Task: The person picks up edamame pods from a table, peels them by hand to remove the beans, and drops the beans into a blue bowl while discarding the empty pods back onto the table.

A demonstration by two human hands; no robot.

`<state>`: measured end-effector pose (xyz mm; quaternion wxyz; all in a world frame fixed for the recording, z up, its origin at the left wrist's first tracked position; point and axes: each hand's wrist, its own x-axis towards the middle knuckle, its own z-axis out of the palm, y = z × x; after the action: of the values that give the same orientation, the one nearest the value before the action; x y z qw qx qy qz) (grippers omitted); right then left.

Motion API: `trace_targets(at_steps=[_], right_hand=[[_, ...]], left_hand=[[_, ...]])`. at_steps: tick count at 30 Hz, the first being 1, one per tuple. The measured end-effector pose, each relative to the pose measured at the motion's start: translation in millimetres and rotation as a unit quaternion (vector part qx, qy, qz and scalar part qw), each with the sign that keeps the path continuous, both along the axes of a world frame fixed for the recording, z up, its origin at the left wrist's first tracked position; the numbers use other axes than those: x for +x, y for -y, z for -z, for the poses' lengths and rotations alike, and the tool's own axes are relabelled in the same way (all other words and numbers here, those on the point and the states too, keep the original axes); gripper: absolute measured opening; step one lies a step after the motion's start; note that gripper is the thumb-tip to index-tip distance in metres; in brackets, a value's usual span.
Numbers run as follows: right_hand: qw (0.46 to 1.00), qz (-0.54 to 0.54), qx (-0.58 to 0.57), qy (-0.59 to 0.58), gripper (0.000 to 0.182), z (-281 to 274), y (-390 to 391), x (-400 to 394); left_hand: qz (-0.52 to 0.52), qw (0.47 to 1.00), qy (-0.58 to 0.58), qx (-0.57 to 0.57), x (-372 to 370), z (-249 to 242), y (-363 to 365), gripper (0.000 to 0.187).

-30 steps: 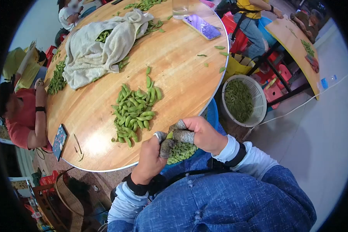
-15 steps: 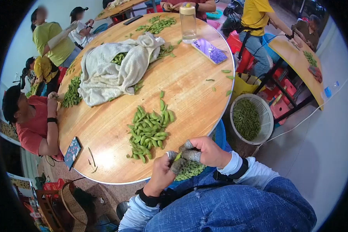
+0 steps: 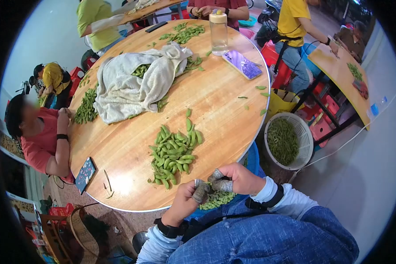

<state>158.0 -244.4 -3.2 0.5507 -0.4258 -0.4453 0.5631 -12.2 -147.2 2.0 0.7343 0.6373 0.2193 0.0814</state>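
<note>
My left hand (image 3: 185,200) and my right hand (image 3: 241,178) meet over a blue basin (image 3: 252,160) at the table's near edge. Grey wrapping covers the thumbs and fingertips, and both hands are closed in a pinch. Between them a bit of green soybean pod (image 3: 210,184) shows; the fingers hide most of it. Shelled green soybeans (image 3: 218,200) lie in the basin just below. On the table beyond my hands is a loose pile of soybean pods (image 3: 174,154).
A whitish towel (image 3: 132,88) covers more pods on the round wooden table (image 3: 220,114). A bottle (image 3: 218,35), a purple phone (image 3: 242,64) and a dark patterned phone (image 3: 85,175) are there too. A white basket (image 3: 306,143) of pods stands right. Several people work around.
My hands have shifted slightly, and less of the pod shows between the fingers. The view has turned a little, so the table appears farther right. The person in light green leans nearer the back table.
</note>
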Motion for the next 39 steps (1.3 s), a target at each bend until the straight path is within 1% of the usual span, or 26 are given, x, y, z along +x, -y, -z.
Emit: trace_targets(at_steps=[3, 6, 9, 12, 15, 17, 18, 19, 20, 21, 22, 23, 24, 25, 26, 27, 28, 29, 30, 32, 35, 38, 39], right_hand=[[0.986, 0.046, 0.047, 0.154, 0.011, -5, 2, -6], [0.979, 0.048, 0.03, 0.194, 0.014, -5, 4, -7], [0.974, 0.06, 0.029, 0.217, 0.013, -3, 5, -8], [0.971, 0.078, 0.031, 0.223, 0.013, -1, 6, -12], [0.968, 0.079, 0.025, 0.237, 0.013, 4, 12, -3], [0.949, 0.104, 0.02, 0.296, 0.014, -3, 22, 17], [0.937, 0.119, 0.02, 0.328, 0.014, -9, 27, 32], [0.908, 0.156, -0.004, 0.39, 0.013, -15, 33, 46], [0.872, 0.193, -0.029, 0.449, 0.013, -20, 41, 61], [0.817, 0.218, -0.065, 0.53, 0.013, -20, 48, 75], [0.752, 0.238, -0.101, 0.606, 0.014, -18, 54, 86], [0.746, 0.258, -0.095, 0.606, 0.014, -20, 60, 92], [0.775, 0.266, -0.069, 0.568, 0.014, -20, 59, 92], [0.803, 0.275, -0.043, 0.528, 0.014, -19, 54, 88], [0.827, 0.284, -0.017, 0.485, 0.014, -20, 49, 83], [0.872, 0.257, -0.012, 0.416, 0.013, -27, 42, 73], [0.855, 0.226, 0.007, 0.466, 0.012, -20, 31, 67], [0.878, 0.206, 0.005, 0.432, 0.011, -21, 24, 57], [0.877, 0.179, 0.008, 0.446, 0.011, -23, 15, 49], [0.884, 0.188, 0.04, 0.427, 0.013, -19, -4, 32], [0.872, 0.128, 0.006, 0.472, 0.016, -19, -29, 22], [0.874, 0.114, 0.01, 0.472, 0.018, -17, -50, 10], [0.865, 0.103, 0.007, 0.491, 0.016, -14, -56, 6]], left_hand=[[-0.043, 0.999, -0.032, 0.0, 4, -2, 6, 0.012], [-0.06, 0.996, -0.061, -0.003, 4, 3, 10, 0.008], [-0.042, 0.997, -0.056, 0.038, 4, 13, 10, 0.016], [-0.056, 0.998, -0.031, 0.023, 4, 19, 13, 0.02], [-0.036, 0.992, 0.005, 0.118, 8, 19, 18, 0.026], [-0.013, 0.987, -0.007, 0.162, 8, 11, 17, 0.027], [0.0, 0.982, -0.009, 0.186, 9, 4, 15, 0.027], [-0.007, 0.973, -0.04, 0.225, 11, -6, 12, 0.026], [-0.014, 0.962, -0.069, 0.264, 12, -17, 8, 0.026], [-0.02, 0.948, -0.1, 0.3, 12, -23, 4, 0.026], [-0.028, 0.913, -0.119, 0.389, 15, -25, -3, 0.026], [-0.038, 0.87, -0.136, 0.473, 20, -27, -11, 0.027], [-0.049, 0.818, -0.151, 0.553, 25, -29, -18, 0.027], [-0.039, 0.777, -0.207, 0.594, 29, -30, -24, 0.031], [-0.024, 0.76, -0.212, 0.614, 31, -26, -29, 0.03], [-0.011, 0.742, -0.216, 0.635, 34, -19, -35, 0.029], [0.003, 0.723, -0.221, 0.654, 35, -15, -38, 0.029], [0.016, 0.717, -0.236, 0.656, 34, -13, -39, 0.026], [0.021, 0.726, -0.206, 0.656, 33, -13, -40, 0.026], [0.027, 0.745, -0.164, 0.646, 20, -13, -37, 0.025], [0.015, 0.774, -0.162, 0.612, 1, -21, -33, 0.031], [-0.063, 0.824, -0.123, 0.549, -13, -15, -32, 0.032], [-0.078, 0.83, -0.116, 0.539, -16, -15, -30, 0.032]])
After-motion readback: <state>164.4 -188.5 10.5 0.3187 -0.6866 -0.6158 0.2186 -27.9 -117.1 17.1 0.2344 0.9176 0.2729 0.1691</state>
